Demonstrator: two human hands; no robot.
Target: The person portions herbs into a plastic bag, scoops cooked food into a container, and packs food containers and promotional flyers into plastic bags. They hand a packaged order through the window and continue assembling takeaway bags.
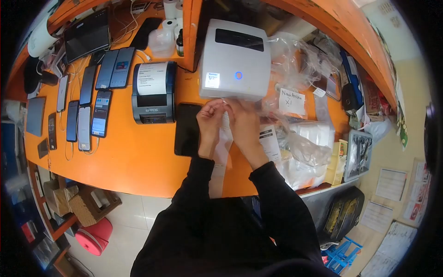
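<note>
My left hand (211,123) and my right hand (244,127) meet just in front of the white label printer (237,60), which has a blue-lit round button. Fingers of both hands are pinched together at the top of a pale label strip (219,161). The strip hangs down between my wrists toward the table's front edge. My fingers partly hide its upper end, so I cannot tell whether it is still joined to the printer. A dark tablet or large phone (187,129) lies beside my left hand, and a printed slip (269,143) is beside my right forearm.
Left of the printer stands a black receipt printer (153,108) with paper in it. Several phones (100,113), some on cables, cover the orange table's (124,161) left side. Plastic bags (307,147) and a handwritten note (292,102) crowd the right. An orange shelf post (190,34) rises behind.
</note>
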